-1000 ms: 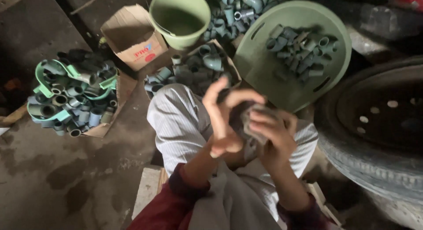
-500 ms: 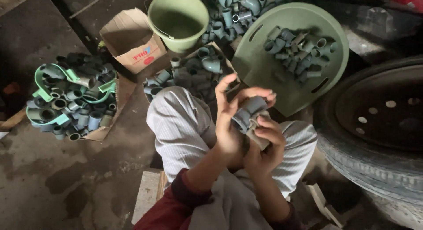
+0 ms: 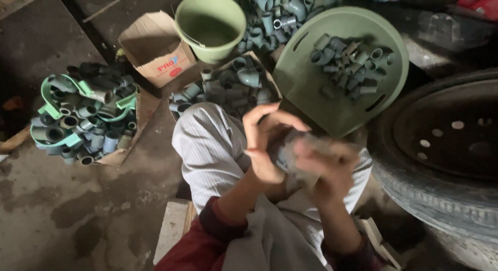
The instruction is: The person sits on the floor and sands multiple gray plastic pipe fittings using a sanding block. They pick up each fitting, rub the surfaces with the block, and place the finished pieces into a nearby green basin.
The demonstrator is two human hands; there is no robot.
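- My left hand [image 3: 264, 146] and right hand [image 3: 324, 164] meet above my lap, both closed around a grey pipe fitting [image 3: 288, 156]; the grip is snug, fingers curled over it.
- I judge the step in hand to be working this one fitting, turning or pressing it between my palms.
- The next move, I think, calls for a firm hold and a clear look at the fitting's open end.
- My right hand is blurred, so I cannot tell how its fingers sit or whether it holds a second piece.
- More fittings lie in the green tray [image 3: 311, 94], beside the green bucket [image 3: 210, 24], and in the box [image 3: 228, 84] by my knee.
- The tyre [image 3: 436, 146] is cut off at the right edge.
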